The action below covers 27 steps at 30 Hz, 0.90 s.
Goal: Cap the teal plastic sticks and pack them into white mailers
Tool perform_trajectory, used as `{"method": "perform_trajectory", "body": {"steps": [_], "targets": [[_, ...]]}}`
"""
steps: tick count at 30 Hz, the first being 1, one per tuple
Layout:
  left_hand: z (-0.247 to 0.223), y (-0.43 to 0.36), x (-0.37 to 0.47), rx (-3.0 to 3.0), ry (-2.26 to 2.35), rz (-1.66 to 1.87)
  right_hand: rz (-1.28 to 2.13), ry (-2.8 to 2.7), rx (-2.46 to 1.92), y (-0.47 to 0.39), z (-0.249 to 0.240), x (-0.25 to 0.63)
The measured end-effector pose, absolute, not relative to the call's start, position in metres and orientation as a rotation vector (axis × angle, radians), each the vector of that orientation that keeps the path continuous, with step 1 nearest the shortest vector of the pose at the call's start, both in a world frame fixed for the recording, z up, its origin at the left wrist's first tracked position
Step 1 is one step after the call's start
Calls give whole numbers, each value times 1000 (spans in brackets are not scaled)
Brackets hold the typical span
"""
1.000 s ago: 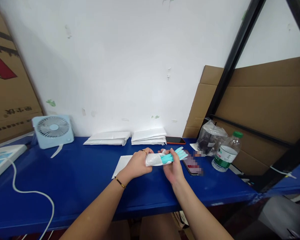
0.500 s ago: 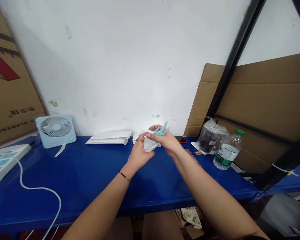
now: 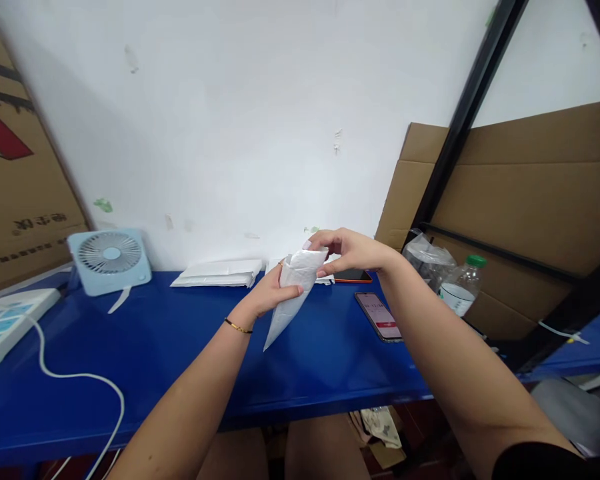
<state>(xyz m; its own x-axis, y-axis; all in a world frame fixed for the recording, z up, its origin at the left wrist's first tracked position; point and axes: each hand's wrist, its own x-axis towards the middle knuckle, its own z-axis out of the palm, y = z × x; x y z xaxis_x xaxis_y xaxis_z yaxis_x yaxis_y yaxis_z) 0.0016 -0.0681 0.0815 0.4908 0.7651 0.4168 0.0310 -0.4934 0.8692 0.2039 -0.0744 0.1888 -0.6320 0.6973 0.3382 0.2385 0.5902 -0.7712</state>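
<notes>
A white padded envelope (image 3: 296, 293) is held tilted above the blue table, its pointed lower corner hanging down to the left. My left hand (image 3: 267, 290) is closed around its left side, thumb across the front. My right hand (image 3: 347, 252) is at the upper right edge, with the thumb against the side and curled fingers over the top. No light-blue items show; whether any are inside the envelope is hidden. Behind the hands, a stack of flat white envelopes (image 3: 219, 273) lies against the wall, and a second white stack (image 3: 326, 280) is partly covered.
A lit phone (image 3: 379, 316) lies right of the envelope, with an orange-edged dark device (image 3: 353, 275) behind. A green-capped bottle (image 3: 463, 287) and a plastic-wrapped cup (image 3: 427, 260) stand right. A blue fan (image 3: 111, 261), power strip (image 3: 17, 320) and white cable (image 3: 85, 377) are left.
The light-blue items in my right hand have gone out of sight. The white envelope is turned and shows more of its length. My right hand has shifted to its top edge; the phone is uncovered.
</notes>
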Motion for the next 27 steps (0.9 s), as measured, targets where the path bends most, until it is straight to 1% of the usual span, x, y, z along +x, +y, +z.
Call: {"method": "perform_trajectory", "body": {"steps": [3,5,8,11,14,16,17,18,20,23,27], "targets": [[87,-63,1,1872,718,1081,711,-2195,-772,-78,196,205],[93,-65,1,1900,741,1129,564,-2101,-740,-90,197,205],[96,-85,-2,2068,696,1167,434,-2039,-662,-125,183,206],[79,-124,-10,2340,648,1026,218,-2325,-635,-172,143,209],[39,-165,-17,2508,614,874,93,-2591,-659,-206,81,211],[8,-185,-19,2605,693,824,135,-2622,-738,-216,41,212],[-6,-193,-19,2653,731,851,210,-2597,-796,-217,24,211],[-18,-199,-19,2708,764,894,299,-2553,-851,-218,11,210],[-33,-207,-20,2869,689,1102,449,-2444,-954,-215,-6,208],[-37,-212,-22,3044,618,1255,586,-2312,-1102,-211,-11,205],[-29,-209,-22,3160,555,1268,608,-2264,-1230,-210,-3,206]]}}
